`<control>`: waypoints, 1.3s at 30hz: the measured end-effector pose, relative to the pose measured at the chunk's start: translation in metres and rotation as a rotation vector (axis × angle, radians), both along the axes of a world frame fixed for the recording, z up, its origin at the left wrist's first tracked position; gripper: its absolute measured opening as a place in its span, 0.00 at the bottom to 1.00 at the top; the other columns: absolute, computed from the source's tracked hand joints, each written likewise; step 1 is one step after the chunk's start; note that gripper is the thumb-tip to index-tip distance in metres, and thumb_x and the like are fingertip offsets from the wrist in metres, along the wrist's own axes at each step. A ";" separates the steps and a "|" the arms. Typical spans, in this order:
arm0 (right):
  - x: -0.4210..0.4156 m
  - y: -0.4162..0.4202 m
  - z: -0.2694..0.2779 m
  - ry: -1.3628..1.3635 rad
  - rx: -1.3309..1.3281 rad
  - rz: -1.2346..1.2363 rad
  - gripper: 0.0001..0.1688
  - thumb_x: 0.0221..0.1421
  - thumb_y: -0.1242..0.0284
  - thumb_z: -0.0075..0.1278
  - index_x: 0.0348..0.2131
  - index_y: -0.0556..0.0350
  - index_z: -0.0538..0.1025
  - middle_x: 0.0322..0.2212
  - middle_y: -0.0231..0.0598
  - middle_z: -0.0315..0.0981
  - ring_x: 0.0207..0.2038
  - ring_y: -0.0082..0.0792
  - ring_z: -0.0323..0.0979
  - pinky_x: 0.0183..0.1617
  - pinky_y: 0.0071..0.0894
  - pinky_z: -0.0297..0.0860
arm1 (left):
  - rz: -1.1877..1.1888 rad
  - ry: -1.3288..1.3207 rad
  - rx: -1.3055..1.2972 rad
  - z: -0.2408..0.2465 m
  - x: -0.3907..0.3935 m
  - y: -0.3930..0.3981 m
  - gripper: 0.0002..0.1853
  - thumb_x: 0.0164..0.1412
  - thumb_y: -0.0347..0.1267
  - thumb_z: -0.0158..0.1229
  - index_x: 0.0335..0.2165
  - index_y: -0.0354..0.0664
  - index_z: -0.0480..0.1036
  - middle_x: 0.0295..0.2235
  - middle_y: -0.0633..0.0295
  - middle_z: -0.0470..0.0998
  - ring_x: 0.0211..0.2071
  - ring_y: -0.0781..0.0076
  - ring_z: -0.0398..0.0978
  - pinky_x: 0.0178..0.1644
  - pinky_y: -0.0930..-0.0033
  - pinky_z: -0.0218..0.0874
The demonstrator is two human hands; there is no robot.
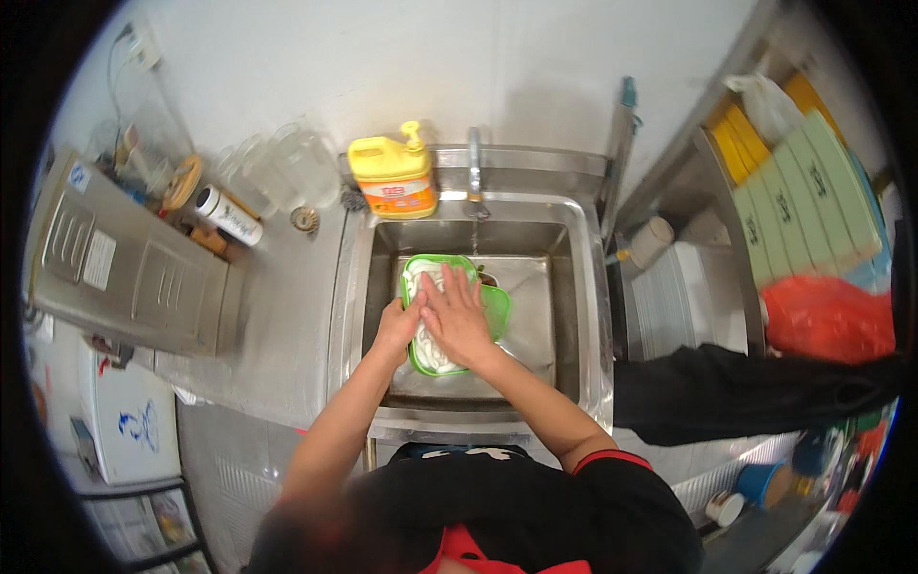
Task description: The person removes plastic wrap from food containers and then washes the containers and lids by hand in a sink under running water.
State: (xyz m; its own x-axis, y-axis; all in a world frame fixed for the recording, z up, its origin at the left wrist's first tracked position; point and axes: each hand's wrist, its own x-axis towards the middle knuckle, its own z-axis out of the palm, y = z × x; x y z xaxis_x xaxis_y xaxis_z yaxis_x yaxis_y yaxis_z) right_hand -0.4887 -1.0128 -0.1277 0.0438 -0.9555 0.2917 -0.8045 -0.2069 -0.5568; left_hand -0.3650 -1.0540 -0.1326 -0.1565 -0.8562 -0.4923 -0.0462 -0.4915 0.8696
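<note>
A green plastic basket [436,372] holding white noodle-like strands [430,353] is in the stainless steel sink [534,287]. My left hand [400,326] grips its left side, the thumb over the rim. My right hand [457,316] lies palm down on the white strands with its fingers spread, holding nothing. Partly under the basket's right side is another green plastic container [496,308]. Something dark and red, too small to name, shows behind my right fingers. From the faucet [474,168] a thin stream of water runs down behind the basket.
A yellow pump jug of detergent [394,179] and a steel scrubber [353,199] stand at the sink's back left. Glass jars [305,168] and a white bottle [228,215] are on the left counter [287,308]. Right of the sink are stacked white containers [663,301] and black cloth [746,394].
</note>
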 end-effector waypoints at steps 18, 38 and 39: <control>-0.019 0.058 0.004 -0.777 -0.325 -0.469 0.31 0.57 0.62 0.17 0.53 0.65 0.51 0.54 0.54 0.42 0.57 0.52 0.38 0.59 0.41 0.36 | -0.647 -0.997 -0.617 0.093 -0.101 0.044 0.25 0.47 0.46 0.51 0.28 0.29 0.65 0.23 0.39 0.71 0.30 0.44 0.70 0.35 0.56 0.60; -0.013 0.046 0.003 -0.882 -0.394 -0.474 0.30 0.58 0.62 0.18 0.53 0.68 0.49 0.55 0.53 0.40 0.58 0.48 0.38 0.59 0.36 0.37 | -0.632 -1.070 -0.738 0.103 -0.110 0.050 0.22 0.46 0.43 0.52 0.26 0.30 0.63 0.20 0.41 0.71 0.26 0.45 0.71 0.31 0.53 0.62; -0.012 0.044 0.003 -0.879 -0.392 -0.466 0.30 0.58 0.62 0.19 0.53 0.68 0.49 0.55 0.53 0.40 0.58 0.48 0.38 0.59 0.36 0.38 | -0.622 -1.071 -0.738 0.104 -0.108 0.049 0.22 0.46 0.43 0.52 0.26 0.30 0.63 0.20 0.41 0.71 0.25 0.45 0.71 0.31 0.53 0.62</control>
